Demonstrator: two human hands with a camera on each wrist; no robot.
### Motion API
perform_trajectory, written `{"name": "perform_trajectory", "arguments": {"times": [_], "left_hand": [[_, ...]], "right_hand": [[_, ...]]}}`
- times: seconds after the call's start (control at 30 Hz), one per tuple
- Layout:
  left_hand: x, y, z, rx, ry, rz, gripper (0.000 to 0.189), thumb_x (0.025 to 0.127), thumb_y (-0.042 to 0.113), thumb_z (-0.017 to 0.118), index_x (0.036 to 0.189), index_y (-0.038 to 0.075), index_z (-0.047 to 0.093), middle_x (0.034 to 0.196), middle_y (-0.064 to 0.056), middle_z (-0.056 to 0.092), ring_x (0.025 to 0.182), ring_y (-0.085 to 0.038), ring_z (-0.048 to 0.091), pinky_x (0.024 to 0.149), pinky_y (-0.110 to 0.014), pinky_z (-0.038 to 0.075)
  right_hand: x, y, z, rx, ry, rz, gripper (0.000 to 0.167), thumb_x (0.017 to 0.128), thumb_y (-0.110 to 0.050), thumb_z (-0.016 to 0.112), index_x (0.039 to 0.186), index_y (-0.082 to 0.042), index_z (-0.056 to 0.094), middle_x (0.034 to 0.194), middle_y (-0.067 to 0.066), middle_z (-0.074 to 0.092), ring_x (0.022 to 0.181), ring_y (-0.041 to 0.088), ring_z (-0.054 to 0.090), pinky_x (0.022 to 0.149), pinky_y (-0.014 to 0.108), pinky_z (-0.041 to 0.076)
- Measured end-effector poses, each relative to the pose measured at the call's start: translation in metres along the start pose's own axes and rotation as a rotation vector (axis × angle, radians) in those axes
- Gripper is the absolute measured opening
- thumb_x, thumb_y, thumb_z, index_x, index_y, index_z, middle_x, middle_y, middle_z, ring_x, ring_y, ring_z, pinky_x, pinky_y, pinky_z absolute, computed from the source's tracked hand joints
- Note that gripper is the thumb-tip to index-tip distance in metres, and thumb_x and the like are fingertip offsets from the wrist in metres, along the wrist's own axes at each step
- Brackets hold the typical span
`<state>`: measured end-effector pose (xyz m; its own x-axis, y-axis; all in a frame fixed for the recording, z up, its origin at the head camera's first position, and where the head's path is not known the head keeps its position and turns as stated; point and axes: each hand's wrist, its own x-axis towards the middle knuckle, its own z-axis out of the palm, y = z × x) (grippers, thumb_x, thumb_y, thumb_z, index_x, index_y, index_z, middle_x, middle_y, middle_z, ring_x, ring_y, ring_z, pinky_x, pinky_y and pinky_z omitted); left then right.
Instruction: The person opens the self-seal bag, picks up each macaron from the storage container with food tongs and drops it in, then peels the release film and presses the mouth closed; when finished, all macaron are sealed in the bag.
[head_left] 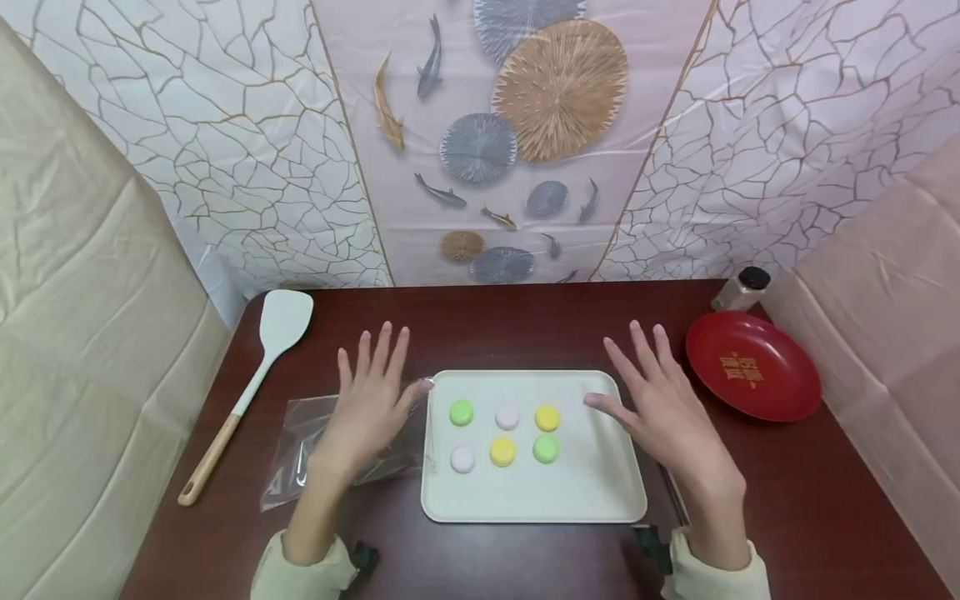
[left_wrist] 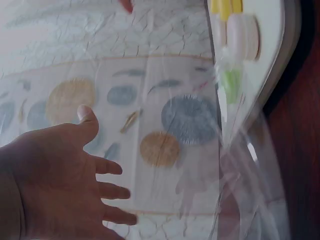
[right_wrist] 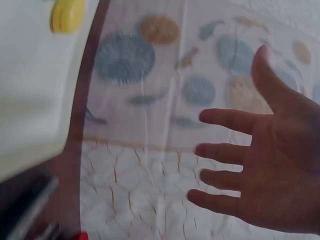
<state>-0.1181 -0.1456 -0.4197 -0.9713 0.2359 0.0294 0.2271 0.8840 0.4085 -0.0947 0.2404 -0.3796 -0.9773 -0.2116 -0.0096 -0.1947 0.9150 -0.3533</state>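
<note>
My left hand (head_left: 366, 414) is raised with its fingers spread, over a clear plastic bag (head_left: 288, 458) and beside the left edge of a white tray (head_left: 592, 492). It holds nothing. On the tray sit macarons in two short rows: a green macaron (head_left: 461, 412), a pale lilac macaron (head_left: 507, 416) and a yellow macaron (head_left: 547, 417) at the back; lilac (head_left: 462, 458), yellow and green ones in front. Fingers also spread, my right hand (head_left: 671, 412) hovers by the tray's right edge, its thumb overlapping the tray in the head view. Nothing is in it.
A white spatula (head_left: 258, 379) with a wooden handle lies at the left. At the right are a red plate (head_left: 780, 375) and a small black-capped jar (head_left: 741, 289). A thin dark utensil (head_left: 672, 492) lies partly hidden beneath my right forearm. Padded panels stand on both sides.
</note>
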Motion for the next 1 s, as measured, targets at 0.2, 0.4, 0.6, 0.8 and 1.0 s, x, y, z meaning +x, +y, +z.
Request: {"name": "perform_trajectory", "arguments": {"times": [0.2, 0.4, 0.6, 0.8, 1.0], "left_hand": [[-0.019, -0.035, -0.005, -0.011, 0.074, 0.044, 0.077, 0.112, 0.035, 0.065, 0.168, -0.005, 0.032, 0.171, -0.031, 0.039, 0.158, -0.051, 0.041, 0.127, -0.073, 0.028], [-0.034, -0.065, 0.006, -0.14, 0.03, 0.096, 0.068, 0.111, 0.028, 0.068, 0.165, -0.004, 0.042, 0.169, -0.029, 0.044, 0.153, -0.051, 0.047, 0.12, -0.068, 0.043], [-0.037, -0.074, 0.023, -0.225, 0.105, 0.151, 0.055, 0.102, 0.011, 0.078, 0.151, -0.007, 0.059, 0.155, -0.028, 0.06, 0.145, -0.051, 0.057, 0.121, -0.07, 0.04], [-0.032, -0.066, 0.038, -0.223, 0.202, 0.148, 0.057, 0.094, 0.002, 0.085, 0.146, -0.007, 0.064, 0.14, -0.026, 0.071, 0.134, -0.047, 0.067, 0.123, -0.069, 0.039], [-0.031, -0.064, 0.046, -0.203, 0.252, 0.145, 0.043, 0.091, -0.001, 0.086, 0.132, -0.003, 0.075, 0.131, -0.023, 0.075, 0.125, -0.044, 0.071, 0.121, -0.068, 0.042]], "right_hand": [[-0.032, 0.042, -0.003, 0.012, -0.011, 0.102, 0.073, 0.105, -0.049, 0.072, 0.156, 0.001, 0.056, 0.161, 0.033, 0.051, 0.148, 0.058, 0.047, 0.108, 0.082, 0.043], [-0.055, 0.079, 0.009, -0.007, -0.2, 0.221, 0.067, 0.105, -0.047, 0.071, 0.142, 0.01, 0.063, 0.132, 0.036, 0.07, 0.118, 0.059, 0.068, 0.086, 0.082, 0.052], [-0.06, 0.091, 0.023, 0.003, -0.304, 0.257, 0.084, 0.1, -0.043, 0.079, 0.153, 0.013, 0.046, 0.137, 0.045, 0.06, 0.125, 0.064, 0.061, 0.094, 0.08, 0.052], [-0.053, 0.091, 0.032, -0.003, -0.376, 0.335, 0.106, 0.096, -0.042, 0.083, 0.164, 0.011, 0.022, 0.146, 0.053, 0.045, 0.133, 0.071, 0.05, 0.099, 0.08, 0.049], [-0.05, 0.086, 0.044, -0.016, -0.376, 0.307, 0.106, 0.096, -0.029, 0.085, 0.168, 0.005, 0.015, 0.146, 0.057, 0.04, 0.121, 0.072, 0.059, 0.095, 0.079, 0.052]]}}
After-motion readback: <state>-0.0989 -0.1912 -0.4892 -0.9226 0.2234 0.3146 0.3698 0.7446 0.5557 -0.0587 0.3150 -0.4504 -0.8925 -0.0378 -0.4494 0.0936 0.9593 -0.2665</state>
